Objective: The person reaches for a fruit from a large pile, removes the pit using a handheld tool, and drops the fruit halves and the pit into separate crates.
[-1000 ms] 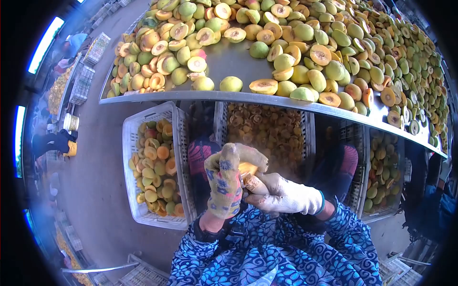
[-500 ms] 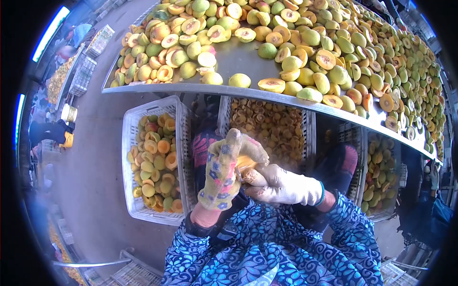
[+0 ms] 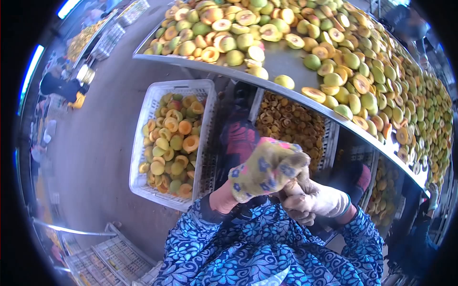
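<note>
Just right of the white crate [image 3: 160, 198] of halved fruit [image 3: 171, 143], the left hand [image 3: 267, 168] is curled shut against the right hand [image 3: 318, 201], also closed, the piece clasped being hidden between them; pitting is judged under way, so a steady, controlled twist is called for.

L hand [image 3: 267, 169], floral-gloved, curled tight, pressed onto R hand [image 3: 317, 201]. R, white-gloved, curled too. Wrists close, near chest.

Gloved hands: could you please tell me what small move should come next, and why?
Probably ease the left hand off the right hand: they press together, hiding anything between them, beside the white crate of halved fruit.
</note>
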Tool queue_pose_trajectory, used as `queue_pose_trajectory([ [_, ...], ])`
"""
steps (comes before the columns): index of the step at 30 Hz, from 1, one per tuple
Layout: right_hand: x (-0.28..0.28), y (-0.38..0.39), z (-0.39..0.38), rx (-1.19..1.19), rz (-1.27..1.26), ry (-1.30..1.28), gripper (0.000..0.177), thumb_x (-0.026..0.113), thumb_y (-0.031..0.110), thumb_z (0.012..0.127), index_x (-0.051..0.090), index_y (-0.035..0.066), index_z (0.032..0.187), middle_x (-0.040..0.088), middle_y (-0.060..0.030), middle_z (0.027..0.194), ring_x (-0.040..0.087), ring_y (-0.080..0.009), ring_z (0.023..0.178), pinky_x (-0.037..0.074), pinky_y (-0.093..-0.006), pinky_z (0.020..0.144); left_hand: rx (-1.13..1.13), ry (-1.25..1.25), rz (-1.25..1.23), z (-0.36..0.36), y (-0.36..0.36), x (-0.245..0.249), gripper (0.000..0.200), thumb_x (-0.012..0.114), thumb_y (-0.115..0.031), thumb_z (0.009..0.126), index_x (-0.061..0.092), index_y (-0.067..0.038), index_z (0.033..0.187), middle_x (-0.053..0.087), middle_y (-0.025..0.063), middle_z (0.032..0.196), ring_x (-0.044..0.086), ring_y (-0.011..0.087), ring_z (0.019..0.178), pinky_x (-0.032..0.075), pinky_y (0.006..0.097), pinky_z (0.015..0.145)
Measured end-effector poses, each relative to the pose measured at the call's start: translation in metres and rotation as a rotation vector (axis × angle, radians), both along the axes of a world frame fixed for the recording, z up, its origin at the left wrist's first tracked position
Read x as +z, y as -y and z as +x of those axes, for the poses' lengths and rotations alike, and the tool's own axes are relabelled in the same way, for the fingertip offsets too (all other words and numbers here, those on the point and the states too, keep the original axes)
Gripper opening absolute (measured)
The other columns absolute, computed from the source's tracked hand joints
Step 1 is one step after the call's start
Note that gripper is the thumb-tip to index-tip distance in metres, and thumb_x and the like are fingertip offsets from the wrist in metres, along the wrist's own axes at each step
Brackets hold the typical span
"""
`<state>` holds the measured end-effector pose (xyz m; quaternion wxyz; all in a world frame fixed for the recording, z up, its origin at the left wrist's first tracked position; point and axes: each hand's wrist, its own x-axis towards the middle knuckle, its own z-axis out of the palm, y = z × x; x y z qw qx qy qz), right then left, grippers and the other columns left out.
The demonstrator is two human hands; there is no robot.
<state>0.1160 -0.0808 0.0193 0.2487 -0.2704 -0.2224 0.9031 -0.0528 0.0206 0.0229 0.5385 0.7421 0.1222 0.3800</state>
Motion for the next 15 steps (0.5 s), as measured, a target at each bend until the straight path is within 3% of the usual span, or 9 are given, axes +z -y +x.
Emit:
queue_pose_trajectory([
  [1,0.002,-0.003,-0.005,0.018,-0.001,-0.001,0.025,0.066,0.030,0.093,0.047,0.012,0.093,0.043,0.0031,0.063,0.042,-0.0069,0.048,0.039,-0.0220,0.042,-0.052,-0.041,0.056,-0.002,-0.006,-0.006,0.027,0.058,-0.026,0.094,0.068,-0.005,0.081,0.064,0.0117,0.069,0.063,0.0267,0.061,0.047,0.0355,0.054],
  [3,0.011,-0.011,-0.015,0.010,0.189,0.383,0.024,0.063,0.027,0.095,0.044,0.013,0.094,0.043,0.0026,0.063,0.042,-0.0069,0.048,0.038,-0.0224,0.042,-0.037,-0.099,0.125,-0.006,-0.013,-0.015,0.025,0.059,-0.026,0.093,0.068,-0.005,0.082,0.064,0.0117,0.070,0.063,0.0271,0.061,0.047,0.0352,0.054],
  [5,-0.007,-0.010,-0.015,-0.035,0.212,0.356,0.020,0.059,0.023,0.097,0.044,0.013,0.090,0.042,0.0025,0.062,0.042,-0.0070,0.047,0.037,-0.0227,0.041,-0.038,-0.152,0.193,-0.009,-0.018,-0.023,0.023,0.060,-0.025,0.092,0.068,-0.005,0.084,0.065,0.0117,0.071,0.063,0.0275,0.061,0.047,0.0350,0.054],
  [7,-0.012,-0.013,-0.014,0.059,-0.032,0.104,0.032,0.057,0.022,0.099,0.044,0.008,0.125,0.044,0.0015,0.062,0.040,-0.0070,0.046,0.036,-0.0223,0.042,-0.157,-0.273,-0.042,-0.013,-0.022,-0.026,0.023,0.061,-0.026,0.093,0.068,-0.004,0.086,0.065,0.0117,0.069,0.064,0.0260,0.062,0.048,0.0337,0.055],
  [8,-0.009,-0.013,-0.017,0.019,-0.081,0.061,0.026,0.059,0.026,0.097,0.049,0.006,0.110,0.042,0.0022,0.059,0.037,-0.0058,0.043,0.033,-0.0218,0.037,-0.155,-0.269,-0.043,-0.016,-0.025,-0.024,0.023,0.061,-0.026,0.093,0.068,-0.004,0.086,0.065,0.0117,0.069,0.064,0.0260,0.062,0.048,0.0337,0.055],
  [9,-0.010,-0.016,-0.021,0.019,-0.081,0.065,0.026,0.059,0.026,0.097,0.049,0.006,0.110,0.042,0.0022,0.059,0.037,-0.0058,0.043,0.033,-0.0218,0.037,-0.169,-0.223,-0.154,-0.017,-0.028,-0.015,0.030,0.059,-0.030,0.095,0.067,-0.004,0.084,0.065,0.0109,0.069,0.065,0.0234,0.062,0.048,0.0333,0.056],
  [11,-0.013,-0.022,-0.024,0.064,-0.255,-0.280,0.026,0.055,0.032,0.099,0.045,0.012,0.086,0.039,0.0047,0.056,0.035,-0.0064,0.040,0.026,-0.0228,0.034,-0.204,-0.162,-0.260,-0.015,-0.030,-0.013,0.037,0.056,-0.035,0.097,0.067,-0.003,0.081,0.066,0.0101,0.068,0.065,0.0209,0.063,0.049,0.0329,0.057],
  [14,-0.015,-0.030,-0.028,0.033,-0.177,-0.372,0.027,0.055,0.034,0.098,0.047,0.012,0.087,0.036,0.0057,0.054,0.033,-0.0053,0.038,0.023,-0.0216,0.031,-0.021,0.138,-0.506,-0.010,-0.024,-0.010,0.063,0.041,-0.049,0.102,0.064,-0.001,0.068,0.067,0.0084,0.068,0.065,0.0162,0.064,0.050,0.0298,0.061],
  [15,-0.017,-0.033,-0.027,0.020,-0.141,-0.411,0.026,0.056,0.034,0.098,0.047,0.012,0.088,0.036,0.0057,0.054,0.033,-0.0049,0.038,0.023,-0.0211,0.031,-0.046,0.267,-0.682,-0.007,-0.023,-0.017,0.059,0.040,-0.046,0.103,0.064,-0.001,0.074,0.067,0.0097,0.069,0.064,0.0174,0.064,0.050,0.0289,0.062],
])
